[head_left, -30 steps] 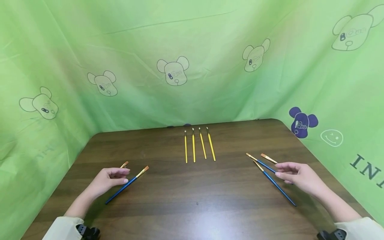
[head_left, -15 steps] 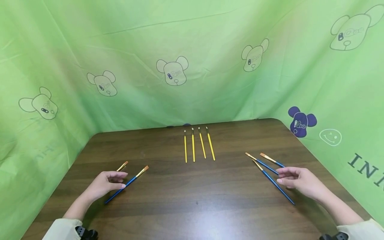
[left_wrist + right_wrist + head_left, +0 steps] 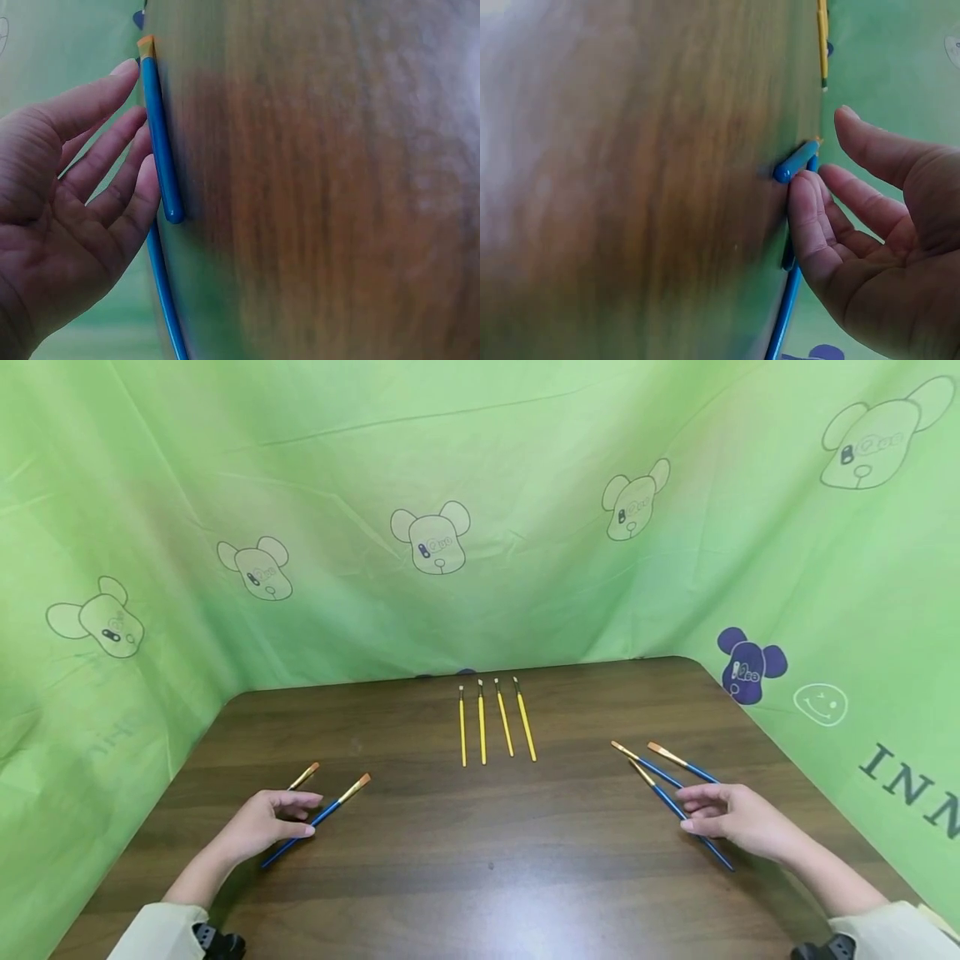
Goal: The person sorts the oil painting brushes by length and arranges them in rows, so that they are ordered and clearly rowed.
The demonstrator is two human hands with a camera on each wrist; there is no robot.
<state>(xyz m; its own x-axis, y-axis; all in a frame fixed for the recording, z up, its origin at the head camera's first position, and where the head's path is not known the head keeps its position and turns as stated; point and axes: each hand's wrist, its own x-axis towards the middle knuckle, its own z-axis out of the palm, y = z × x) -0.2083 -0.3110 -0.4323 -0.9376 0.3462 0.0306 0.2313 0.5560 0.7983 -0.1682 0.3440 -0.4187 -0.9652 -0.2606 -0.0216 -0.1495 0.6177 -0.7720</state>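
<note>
In the head view my left hand (image 3: 266,828) hovers over two blue paintbrushes at the left. Its thumb tip overlaps the nearer blue paintbrush (image 3: 327,812); the farther paintbrush (image 3: 303,776) is mostly hidden behind the hand. The left wrist view has thumb and fingers spread loosely around a blue handle (image 3: 159,135), gripping nothing. My right hand (image 3: 738,817) is over three blue paintbrushes, their handles partly hidden. Its thumb overlaps the nearest paintbrush (image 3: 663,799). Beyond lie another paintbrush (image 3: 647,764) and the farthest one (image 3: 690,767). The right wrist view shows this thumb well apart from the relaxed fingers.
Several yellow paintbrushes (image 3: 482,727) lie side by side, bristles away from me, near the back of the brown wooden table (image 3: 480,827). A green cloth (image 3: 337,610) with printed bear heads hangs behind the table and along both sides.
My right hand has shifted nearer and slightly left, uncovering more of the farthest blue handle. Slightly lower in view, my left hand has also come nearer. The brushes look unmoved.
</note>
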